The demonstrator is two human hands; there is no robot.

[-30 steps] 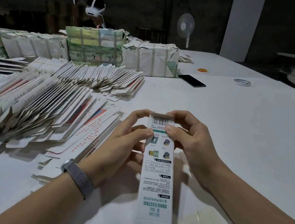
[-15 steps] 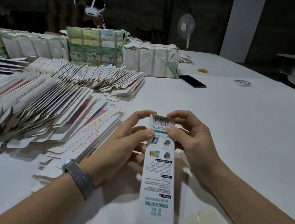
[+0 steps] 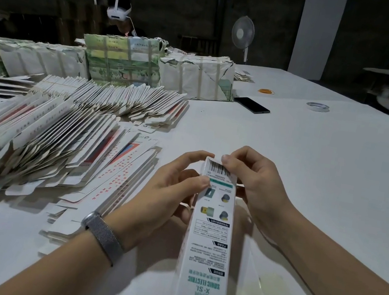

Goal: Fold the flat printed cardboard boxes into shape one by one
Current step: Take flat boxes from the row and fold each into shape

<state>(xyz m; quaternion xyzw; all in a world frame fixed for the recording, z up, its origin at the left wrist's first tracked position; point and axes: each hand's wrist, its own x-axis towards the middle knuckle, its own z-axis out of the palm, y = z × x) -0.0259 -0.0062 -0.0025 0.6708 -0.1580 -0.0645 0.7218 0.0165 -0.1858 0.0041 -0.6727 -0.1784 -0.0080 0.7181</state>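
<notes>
Long white printed box (image 3: 210, 230) held at 6 o'clock, above the white table (image 3: 315, 154), far end pointing toward 12 o'clock, barcode flap uppermost. Left hand (image 3: 167, 194) at 9 o'clock of the box, fingers curled round its left edge, thumb pressed on the printed face. Right hand (image 3: 257, 183) at 3 o'clock of the box, fingers curled, fingertip pinching the barcode flap at its far end. Fanned stacks of flat boxes (image 3: 61, 135) at 9 to 10 o'clock. Wrapped bundles (image 3: 195, 75) at 11 o'clock. Black phone (image 3: 252, 105) and tape roll (image 3: 317, 106) at 1 o'clock. Metal mesh watch band (image 3: 104, 236) on left wrist.
</notes>
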